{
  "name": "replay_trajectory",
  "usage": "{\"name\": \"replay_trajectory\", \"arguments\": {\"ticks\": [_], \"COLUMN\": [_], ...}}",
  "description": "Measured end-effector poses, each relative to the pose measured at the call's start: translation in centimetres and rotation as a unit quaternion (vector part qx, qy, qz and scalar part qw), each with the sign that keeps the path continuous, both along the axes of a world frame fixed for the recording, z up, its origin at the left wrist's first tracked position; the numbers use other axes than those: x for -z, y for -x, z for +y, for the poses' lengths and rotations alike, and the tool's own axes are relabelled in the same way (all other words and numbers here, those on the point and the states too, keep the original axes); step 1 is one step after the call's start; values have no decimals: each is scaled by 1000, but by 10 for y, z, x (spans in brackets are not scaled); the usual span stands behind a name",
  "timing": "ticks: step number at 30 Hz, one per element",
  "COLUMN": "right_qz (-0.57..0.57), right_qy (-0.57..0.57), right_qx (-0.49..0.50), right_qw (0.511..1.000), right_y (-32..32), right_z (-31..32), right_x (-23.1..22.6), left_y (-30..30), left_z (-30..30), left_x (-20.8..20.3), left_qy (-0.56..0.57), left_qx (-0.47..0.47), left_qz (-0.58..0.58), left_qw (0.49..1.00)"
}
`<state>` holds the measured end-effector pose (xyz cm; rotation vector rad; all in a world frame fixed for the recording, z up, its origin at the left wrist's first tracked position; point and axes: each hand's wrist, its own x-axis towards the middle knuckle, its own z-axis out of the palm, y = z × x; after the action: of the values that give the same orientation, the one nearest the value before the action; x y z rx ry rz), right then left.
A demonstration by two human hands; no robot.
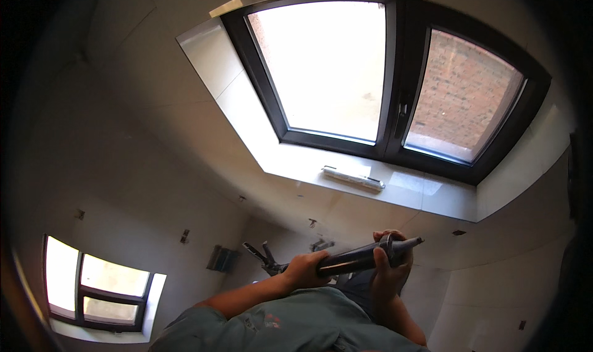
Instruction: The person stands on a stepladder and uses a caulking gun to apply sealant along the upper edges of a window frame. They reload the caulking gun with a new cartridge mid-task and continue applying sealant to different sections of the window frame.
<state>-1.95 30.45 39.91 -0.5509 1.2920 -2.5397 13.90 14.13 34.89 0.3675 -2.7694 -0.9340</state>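
While the caulking gun (358, 258) is clamped low in the middle by the left hand (304, 270) and right hand (390, 267), it should be kept steady below the window sill (321, 167).

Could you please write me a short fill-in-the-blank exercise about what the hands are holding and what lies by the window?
1. Both hands hold a dark caulking ____.
2. The right hand grips the caulking gun near its ____ end.
3. The left hand grips it near the ____ end.
4. A pale tube lies on the window ____.

Missing words: gun; nozzle; handle; sill
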Motion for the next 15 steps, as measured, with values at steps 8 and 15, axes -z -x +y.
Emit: {"name": "replay_trajectory", "arguments": {"ticks": [8, 15], "right_qz": [13, 108], "right_qy": [129, 310], "right_qx": [-8, -201], "right_qw": [992, 923], "right_y": [25, 62], "right_z": [-2, 23], "right_x": [23, 23], "left_y": [22, 49], "left_z": [-4, -3], "left_x": [-21, -38], "left_qy": [-97, -275], "left_qx": [103, 212], "left_qz": [-97, -225], "left_qw": [985, 910]}}
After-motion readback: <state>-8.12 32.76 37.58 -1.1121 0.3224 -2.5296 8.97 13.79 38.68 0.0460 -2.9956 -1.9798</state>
